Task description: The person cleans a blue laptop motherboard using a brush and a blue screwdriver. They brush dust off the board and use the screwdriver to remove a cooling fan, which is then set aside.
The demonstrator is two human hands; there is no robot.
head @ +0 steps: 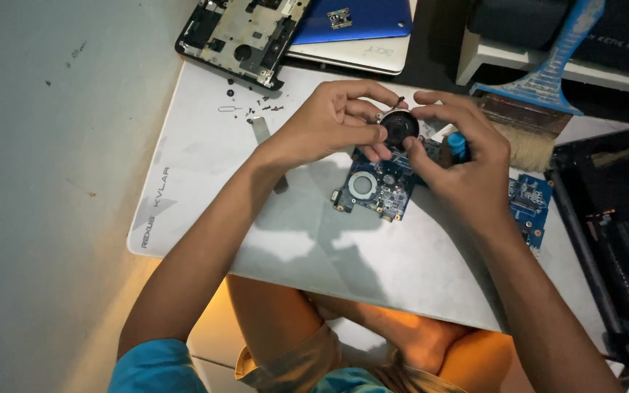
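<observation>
Head view, looking down at my lap and work surface. My left hand [333, 120] and my right hand [460, 156] meet above a white mat [205, 189], and together they pinch a small round black fan [400, 127] between thumbs and fingertips. My left fingers curl around its left edge; my right thumb and forefinger press on its right edge. The fan is lifted off the surface, just above a blue circuit board [380, 189] that lies flat on the mat under my hands. A blue-handled tool [458, 144] pokes out beside my right palm. A wide paintbrush with a blue handle [540, 80] rests beyond my right hand. Small dark screws [260, 108] lie scattered near a stripped laptop chassis [245, 36] at the mat's far edge.
</observation>
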